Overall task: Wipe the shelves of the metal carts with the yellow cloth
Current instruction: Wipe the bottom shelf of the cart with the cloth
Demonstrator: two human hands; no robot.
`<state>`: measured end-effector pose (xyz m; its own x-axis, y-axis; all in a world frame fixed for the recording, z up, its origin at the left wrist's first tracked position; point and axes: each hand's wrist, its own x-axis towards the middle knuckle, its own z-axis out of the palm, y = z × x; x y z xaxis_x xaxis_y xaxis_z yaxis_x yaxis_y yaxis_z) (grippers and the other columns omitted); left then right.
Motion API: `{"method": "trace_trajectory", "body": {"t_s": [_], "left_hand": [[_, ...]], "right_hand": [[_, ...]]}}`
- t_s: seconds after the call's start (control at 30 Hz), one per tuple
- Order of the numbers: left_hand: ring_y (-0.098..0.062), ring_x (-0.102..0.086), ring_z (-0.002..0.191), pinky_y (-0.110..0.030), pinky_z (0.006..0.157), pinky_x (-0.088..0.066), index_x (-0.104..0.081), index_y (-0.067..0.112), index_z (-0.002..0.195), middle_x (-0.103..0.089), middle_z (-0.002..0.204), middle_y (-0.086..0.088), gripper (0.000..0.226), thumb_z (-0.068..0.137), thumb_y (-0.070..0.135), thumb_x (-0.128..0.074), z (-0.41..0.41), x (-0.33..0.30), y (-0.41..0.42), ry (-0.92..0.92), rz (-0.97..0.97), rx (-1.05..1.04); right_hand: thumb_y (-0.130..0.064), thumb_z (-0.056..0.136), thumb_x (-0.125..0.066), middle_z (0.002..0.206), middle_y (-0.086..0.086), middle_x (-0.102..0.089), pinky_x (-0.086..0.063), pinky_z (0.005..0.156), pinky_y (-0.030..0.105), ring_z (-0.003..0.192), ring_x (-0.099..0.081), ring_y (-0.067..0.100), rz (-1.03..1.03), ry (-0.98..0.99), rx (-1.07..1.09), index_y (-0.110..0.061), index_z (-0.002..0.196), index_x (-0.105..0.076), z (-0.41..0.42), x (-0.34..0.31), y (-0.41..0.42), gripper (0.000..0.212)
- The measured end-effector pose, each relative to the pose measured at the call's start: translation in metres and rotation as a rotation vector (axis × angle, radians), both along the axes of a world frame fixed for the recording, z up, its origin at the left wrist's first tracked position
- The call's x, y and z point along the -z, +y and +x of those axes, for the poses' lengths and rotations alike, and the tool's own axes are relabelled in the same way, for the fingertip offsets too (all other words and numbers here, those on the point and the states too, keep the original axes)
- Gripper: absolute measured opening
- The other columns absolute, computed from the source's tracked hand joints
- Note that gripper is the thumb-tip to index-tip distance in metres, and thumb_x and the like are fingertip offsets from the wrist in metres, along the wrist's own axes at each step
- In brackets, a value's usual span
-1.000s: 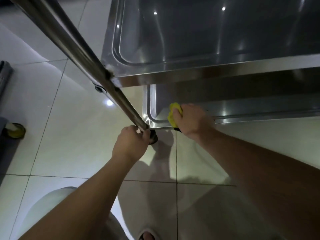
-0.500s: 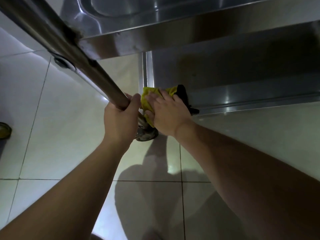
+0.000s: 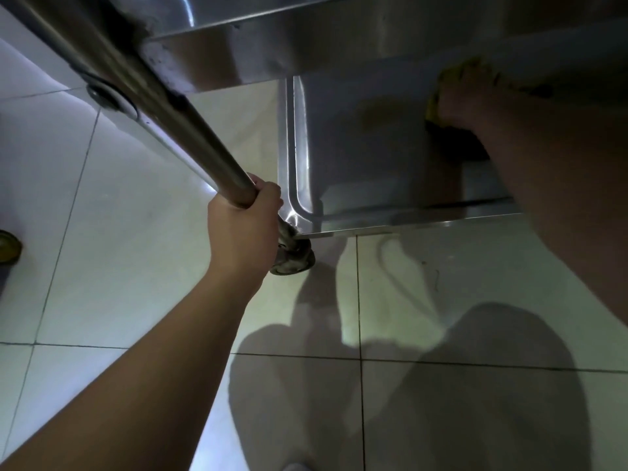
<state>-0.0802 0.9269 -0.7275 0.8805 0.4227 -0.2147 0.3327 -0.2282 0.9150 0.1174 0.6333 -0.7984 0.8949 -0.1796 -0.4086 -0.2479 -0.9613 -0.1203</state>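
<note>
The metal cart's bottom shelf (image 3: 356,158) is a shiny steel tray low over the floor, with the shelf above (image 3: 258,52) overhanging it. My right hand (image 3: 465,96) reaches under that upper shelf and presses the yellow cloth (image 3: 433,108) onto the bottom shelf's far right part; it is blurred and most of the cloth is hidden beneath it. My left hand (image 3: 243,226) grips the cart's corner post (image 3: 170,107) just above the caster wheel (image 3: 294,258).
Pale glossy floor tiles (image 3: 119,266) surround the cart, with my shadow across them at the lower right. A small round yellowish object (image 3: 8,246) lies at the far left edge.
My right hand has swept the cloth from the shelf's near left corner deep to the right under the upper shelf. My left hand stays on the post. The camera has moved closer.
</note>
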Motion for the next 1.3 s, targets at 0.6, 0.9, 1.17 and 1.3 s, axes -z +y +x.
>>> {"method": "trace_trajectory", "body": {"t_s": [0.6, 0.9, 1.17, 1.3], "left_hand": [[-0.008, -0.046, 0.048, -0.016, 0.045, -0.037, -0.061, 0.004, 0.081, -0.064, 0.069, -0.004, 0.007, 0.088, 0.007, -0.06, 0.003, 0.005, -0.006, -0.017, 0.018, -0.059], [-0.012, -0.045, 0.052, -0.017, 0.047, -0.037, -0.06, 0.003, 0.081, -0.062, 0.073, -0.008, 0.009, 0.089, 0.009, -0.059, 0.003, 0.006, -0.002, -0.013, 0.025, -0.023], [-0.009, -0.048, 0.05, -0.016, 0.046, -0.039, -0.061, -0.006, 0.092, -0.064, 0.071, -0.005, 0.015, 0.089, 0.009, -0.059, 0.001, 0.004, -0.006, -0.015, 0.03, -0.055], [-0.008, -0.052, 0.05, -0.018, 0.046, -0.04, -0.065, 0.001, 0.092, -0.07, 0.07, 0.004, 0.014, 0.088, 0.014, -0.06, 0.001, 0.004, -0.005, 0.004, 0.057, -0.082]], "right_hand": [[-0.053, 0.107, -0.03, 0.172, -0.009, -0.015, -0.022, 0.119, 0.049, 0.158, -0.013, 0.02, 0.141, -0.228, -0.593, -0.034, 0.163, -0.021, -0.09, 0.007, 0.13, 0.061], [-0.057, 0.1, -0.024, 0.168, 0.021, -0.018, -0.011, 0.126, 0.059, 0.155, -0.019, 0.042, 0.008, -0.076, 0.047, -0.008, 0.162, -0.019, -0.007, 0.042, -0.068, 0.079], [-0.05, 0.087, -0.006, 0.165, 0.022, -0.026, -0.023, 0.118, 0.066, 0.151, -0.023, 0.048, 0.113, -0.08, -0.289, -0.007, 0.16, -0.028, -0.102, 0.011, 0.063, 0.087], [-0.046, 0.102, -0.018, 0.171, -0.003, -0.021, -0.021, 0.118, 0.054, 0.158, -0.015, 0.03, 0.163, -0.16, -0.496, -0.027, 0.163, -0.026, -0.153, 0.005, 0.156, 0.064]]}}
